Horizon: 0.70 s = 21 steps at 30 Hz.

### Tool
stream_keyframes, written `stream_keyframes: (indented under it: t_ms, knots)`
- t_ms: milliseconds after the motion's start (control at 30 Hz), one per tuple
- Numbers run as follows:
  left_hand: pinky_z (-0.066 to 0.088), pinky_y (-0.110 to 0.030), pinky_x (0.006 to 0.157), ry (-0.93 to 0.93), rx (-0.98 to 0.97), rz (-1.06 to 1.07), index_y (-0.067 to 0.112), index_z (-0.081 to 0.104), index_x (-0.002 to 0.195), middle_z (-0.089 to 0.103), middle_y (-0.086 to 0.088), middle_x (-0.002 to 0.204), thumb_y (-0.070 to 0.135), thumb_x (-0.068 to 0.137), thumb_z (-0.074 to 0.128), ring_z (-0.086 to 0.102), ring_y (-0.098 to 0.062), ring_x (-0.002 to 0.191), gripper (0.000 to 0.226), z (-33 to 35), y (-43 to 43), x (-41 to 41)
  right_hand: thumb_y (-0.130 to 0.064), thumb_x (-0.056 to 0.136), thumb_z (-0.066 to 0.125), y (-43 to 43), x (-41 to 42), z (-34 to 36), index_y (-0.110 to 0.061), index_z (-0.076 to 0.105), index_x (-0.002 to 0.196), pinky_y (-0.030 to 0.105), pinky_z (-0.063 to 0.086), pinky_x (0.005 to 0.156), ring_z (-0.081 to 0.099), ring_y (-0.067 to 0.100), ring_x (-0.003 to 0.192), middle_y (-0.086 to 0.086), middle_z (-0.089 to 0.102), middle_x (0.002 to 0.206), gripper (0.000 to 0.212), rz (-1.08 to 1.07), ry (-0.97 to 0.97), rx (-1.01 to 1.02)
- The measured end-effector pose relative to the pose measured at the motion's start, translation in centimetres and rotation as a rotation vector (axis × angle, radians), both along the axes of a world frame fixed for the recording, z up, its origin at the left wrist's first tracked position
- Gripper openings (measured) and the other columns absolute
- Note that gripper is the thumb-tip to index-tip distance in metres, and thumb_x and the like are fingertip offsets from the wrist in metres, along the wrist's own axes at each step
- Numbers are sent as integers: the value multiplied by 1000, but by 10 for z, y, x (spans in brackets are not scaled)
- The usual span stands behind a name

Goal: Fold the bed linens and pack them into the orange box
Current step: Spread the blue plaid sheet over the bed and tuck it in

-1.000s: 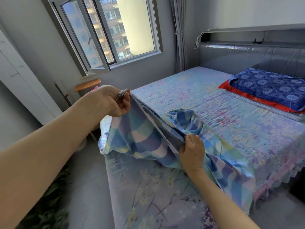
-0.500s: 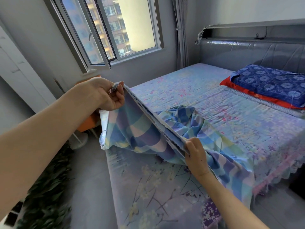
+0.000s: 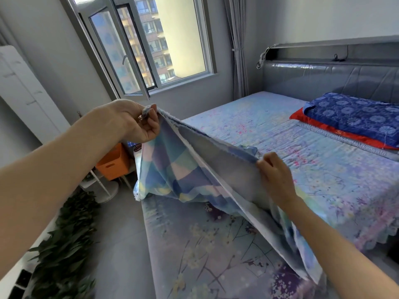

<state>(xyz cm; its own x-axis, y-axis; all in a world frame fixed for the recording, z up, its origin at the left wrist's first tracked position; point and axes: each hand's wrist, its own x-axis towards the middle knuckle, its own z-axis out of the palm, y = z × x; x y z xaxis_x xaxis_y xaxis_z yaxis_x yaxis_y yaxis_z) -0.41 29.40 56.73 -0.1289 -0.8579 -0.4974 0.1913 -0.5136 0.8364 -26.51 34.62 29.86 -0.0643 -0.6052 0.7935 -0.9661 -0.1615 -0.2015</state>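
Left hand point(image 3: 133, 121) and right hand point(image 3: 274, 175) fingers pinch checked sheet point(image 3: 172, 169) edge taut to align fold; orange box point(image 3: 114, 162) waits bedside.

two hands point(image 3: 133, 121) point(image 3: 276, 180), one sheet point(image 3: 172, 169), one orange box point(image 3: 114, 166)

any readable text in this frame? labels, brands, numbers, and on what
No readable text anywhere in this frame.
Orange plastic box: plain side, no label visible.
Checked blue and pastel bed linen, held by the left hand and right hand: pattern only.
Dark blue flowered pillow: pattern only.
Building outside the window: no sign legible.
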Motion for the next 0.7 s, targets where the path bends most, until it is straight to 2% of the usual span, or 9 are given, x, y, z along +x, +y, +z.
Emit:
stream_keyframes:
  t_ms: [33,100,167,267,333,433,467,567,700]
  knots:
    - [30,-12,37,3,-5,-4,4,55,42,48,3,40,7,96,36,43,-6,29,57,0,0,-1,-34,86,32,-4,1,5,-14,52,85,16,28,57,34,4,65,-14,41,76,28,-32,-75,12]
    - [31,-14,37,8,-9,-2,4,56,41,49,3,40,8,95,37,43,-6,29,58,4,1,-3,-9,85,47,-8,17,4,-6,55,74,21,31,52,39,15,68,-1,50,74,14,-47,-79,9]
    - [32,-15,38,9,-11,7,4,57,44,49,2,41,10,96,37,44,-7,30,56,7,0,-4,0,84,47,-6,42,-12,-4,59,68,31,42,50,49,24,65,13,57,72,20,61,9,2]
    - [34,-15,40,-14,-8,20,3,58,49,51,0,43,10,96,37,45,-9,31,52,8,-1,-4,-10,86,44,7,75,-27,-3,67,75,33,49,56,55,24,65,10,60,77,26,133,-137,65]
    - [34,-14,43,-31,-9,-3,1,57,44,51,-1,43,9,97,36,46,-9,32,58,7,-1,-6,-23,90,45,11,94,-32,-3,66,83,34,48,59,55,24,69,9,58,83,29,150,-267,86]
    - [34,-14,46,-39,-18,-16,0,57,40,51,-1,42,8,97,35,46,-9,31,61,6,-1,-8,-47,92,44,6,112,-32,-6,63,82,31,46,61,53,21,74,8,57,84,47,71,-293,139]
    - [34,-14,46,-44,-23,-19,1,57,41,52,0,43,8,97,35,46,-9,31,60,6,-1,-8,-46,90,46,5,114,-31,-6,63,80,31,47,59,54,22,72,9,57,83,45,45,-298,157]
    - [33,-14,42,-38,-45,-10,5,59,51,50,1,42,9,96,35,45,-8,30,51,7,1,-4,-20,83,46,4,118,-27,-2,60,69,28,45,46,55,26,52,12,57,71,27,19,-297,108]
    - [28,-8,34,-51,-47,26,11,53,61,47,3,37,11,97,35,42,-5,26,40,1,-2,26,-13,83,44,17,92,-12,-9,46,73,28,32,54,48,26,44,12,52,65,11,79,-319,-8]
